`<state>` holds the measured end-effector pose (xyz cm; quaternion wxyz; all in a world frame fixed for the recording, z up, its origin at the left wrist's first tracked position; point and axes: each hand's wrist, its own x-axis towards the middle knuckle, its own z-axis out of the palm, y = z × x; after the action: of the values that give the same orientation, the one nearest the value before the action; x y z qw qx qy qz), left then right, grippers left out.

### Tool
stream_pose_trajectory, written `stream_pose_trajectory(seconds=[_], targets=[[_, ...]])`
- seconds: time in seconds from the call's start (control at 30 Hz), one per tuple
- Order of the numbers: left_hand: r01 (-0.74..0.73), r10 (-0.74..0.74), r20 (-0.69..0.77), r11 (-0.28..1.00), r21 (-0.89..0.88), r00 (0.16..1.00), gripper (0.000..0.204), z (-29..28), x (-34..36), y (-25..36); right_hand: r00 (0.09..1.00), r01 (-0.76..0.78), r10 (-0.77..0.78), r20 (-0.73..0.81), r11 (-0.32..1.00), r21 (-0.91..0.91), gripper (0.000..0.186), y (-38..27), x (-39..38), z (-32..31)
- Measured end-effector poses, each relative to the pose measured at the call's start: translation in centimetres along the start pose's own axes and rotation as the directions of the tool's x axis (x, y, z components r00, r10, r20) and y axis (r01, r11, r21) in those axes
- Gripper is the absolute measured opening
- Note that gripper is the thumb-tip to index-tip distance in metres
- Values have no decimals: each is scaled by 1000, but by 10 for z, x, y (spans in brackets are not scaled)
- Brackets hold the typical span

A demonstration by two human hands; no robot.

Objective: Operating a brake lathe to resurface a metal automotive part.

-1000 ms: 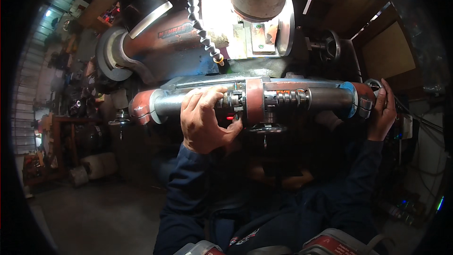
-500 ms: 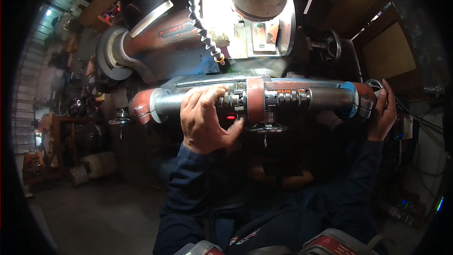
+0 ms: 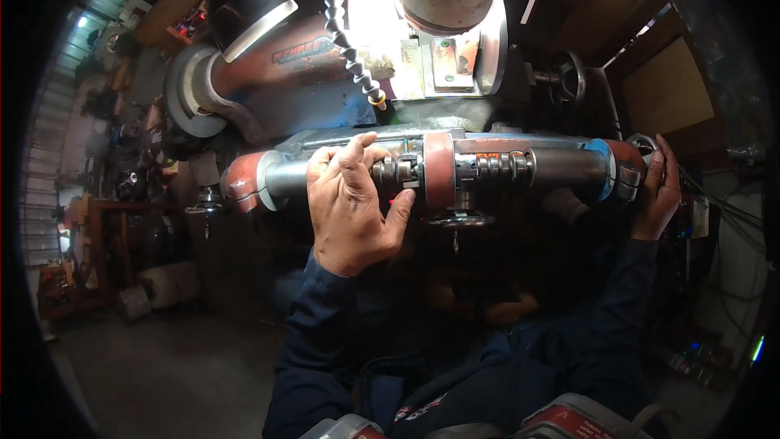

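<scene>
My left hand (image 3: 351, 210) curls over the left part of a horizontal steel shaft (image 3: 286, 175), its fingers bent at a cluster of small metal collars (image 3: 405, 168), thumb against their lower side. A red band (image 3: 439, 171) stands right of it, with stacked rings (image 3: 500, 167) beyond and a handwheel (image 3: 461, 220) hanging beneath. At the bar's right end my right hand (image 3: 660, 191) has its fingers wrapped on a small handwheel (image 3: 644, 143), beside the red and blue end clamp (image 3: 624, 171).
Behind the bar are a brightly lit chuck fixture (image 3: 451, 73), a segmented coolant hose (image 3: 353, 57), a black lamp (image 3: 244, 12) and another handwheel (image 3: 569, 77). Shelving and cluttered items (image 3: 114, 219) line the left. Cables (image 3: 723, 207) hang at the right.
My left hand has shifted a little left and down at the wrist, its index finger rising and thumb moving up along the collars. My right hand has barely moved.
</scene>
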<state>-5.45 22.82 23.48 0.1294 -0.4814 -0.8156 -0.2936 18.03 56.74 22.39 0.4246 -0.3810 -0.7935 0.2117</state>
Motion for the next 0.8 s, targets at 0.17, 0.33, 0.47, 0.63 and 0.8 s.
stream_pose_trajectory(seconds=[0.17, 0.33, 0.47, 0.63, 0.8], targets=[[-4, 4, 0, 1000, -1, 1000, 77, 1, -1, -2, 1000, 3, -3, 2, 1000, 6, 34, 2, 1, 0], [-11, 11, 15, 1000, -12, 1000, 73, 1, -1, -1, 1000, -15, 15, 19, 1000, -6, 35, -1, 2, -1], [-10, 10, 2, 1000, 3, 1000, 77, 1, -1, -2, 1000, 4, -4, 9, 1000, -21, 34, 1, 1, 0], [-6, 6, 3, 1000, 1, 1000, 76, 1, -1, -2, 1000, -8, 8, 1, 1000, -6, 34, 1, 1, 0], [-12, 12, 18, 1000, -6, 1000, 75, 1, -1, -1, 1000, 4, -4, 0, 1000, -11, 34, 2, 1, 0]])
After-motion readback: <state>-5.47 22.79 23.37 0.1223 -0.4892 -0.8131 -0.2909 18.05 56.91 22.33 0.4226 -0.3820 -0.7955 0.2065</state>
